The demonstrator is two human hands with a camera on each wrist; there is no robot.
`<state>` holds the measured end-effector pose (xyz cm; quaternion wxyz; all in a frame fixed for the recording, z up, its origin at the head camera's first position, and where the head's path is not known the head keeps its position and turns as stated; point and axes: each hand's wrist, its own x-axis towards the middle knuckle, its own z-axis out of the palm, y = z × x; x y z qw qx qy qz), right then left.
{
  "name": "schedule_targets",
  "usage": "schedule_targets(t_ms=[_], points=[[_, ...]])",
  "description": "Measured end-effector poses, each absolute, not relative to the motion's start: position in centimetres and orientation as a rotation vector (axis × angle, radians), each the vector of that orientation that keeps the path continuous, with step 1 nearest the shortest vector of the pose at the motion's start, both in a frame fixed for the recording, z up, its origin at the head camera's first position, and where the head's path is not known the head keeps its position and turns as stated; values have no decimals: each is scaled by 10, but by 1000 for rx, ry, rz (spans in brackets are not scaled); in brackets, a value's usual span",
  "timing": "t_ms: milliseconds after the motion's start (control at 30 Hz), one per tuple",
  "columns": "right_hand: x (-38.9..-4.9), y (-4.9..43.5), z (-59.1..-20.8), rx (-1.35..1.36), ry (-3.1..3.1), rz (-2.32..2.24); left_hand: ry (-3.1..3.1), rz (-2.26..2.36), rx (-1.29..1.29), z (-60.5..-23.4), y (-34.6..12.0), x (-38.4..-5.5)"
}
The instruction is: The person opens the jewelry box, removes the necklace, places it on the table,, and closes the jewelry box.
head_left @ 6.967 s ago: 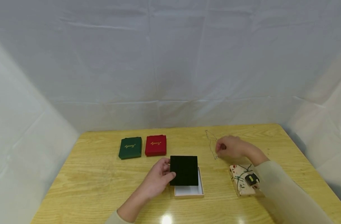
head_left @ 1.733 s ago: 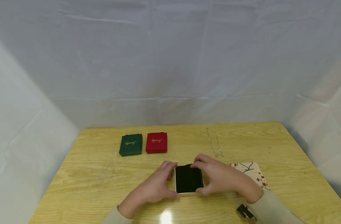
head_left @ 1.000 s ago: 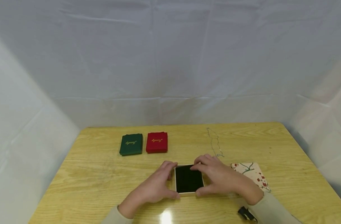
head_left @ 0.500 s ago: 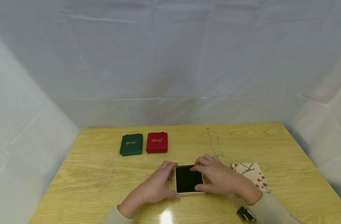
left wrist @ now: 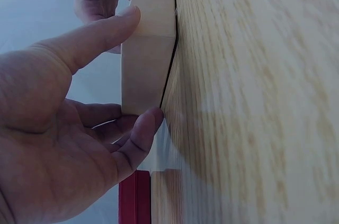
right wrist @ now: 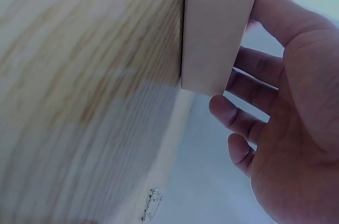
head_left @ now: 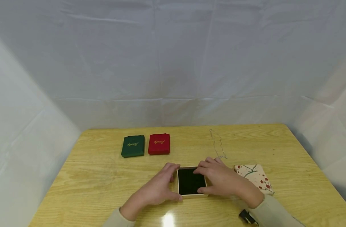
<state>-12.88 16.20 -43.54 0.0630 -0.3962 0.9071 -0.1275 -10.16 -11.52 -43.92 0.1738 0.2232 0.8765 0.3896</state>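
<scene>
- Near the middle of the bench [head_left: 90, 176], between your two hands, the cream box [head_left: 193, 195] lies flat, its open side up and the black pad [head_left: 188, 183] inside its rim.
- Your left hand [head_left: 158, 186] grasps the box by its left side, thumb at the near corner and fingers bent around the far one; the left wrist view shows them against the walls. This grip probably steadies the box while your other hand works on the pad.
- Your right hand [head_left: 222, 179] is part-curled, thumb and forefinger well apart and touching the pad near its right side. You seem to reach over the rim because the pad sits low within it; whether you pinch it or only press, I cannot tell.
- To your right, the floral lid [head_left: 255, 178] lies flat, apart from the box, perhaps set aside for access.
- Beyond your right hand, the silver necklace [head_left: 221, 146] lies loosely spread, which probably helps against tangles.
- Farther back and left, the green box [head_left: 133, 146] and red box [head_left: 159, 144] stand side by side, apparently out of your way.
</scene>
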Motion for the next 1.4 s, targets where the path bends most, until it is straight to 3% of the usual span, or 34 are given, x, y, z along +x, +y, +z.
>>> schedule_targets(t_ms=[667,1400], points=[[-127,166,-426,-1114,2759,-492,2472,1107,601,-437,-114,-101],[-125,244,-399,-894,2676,-584,2463,1113,603,-435,-114,-100]])
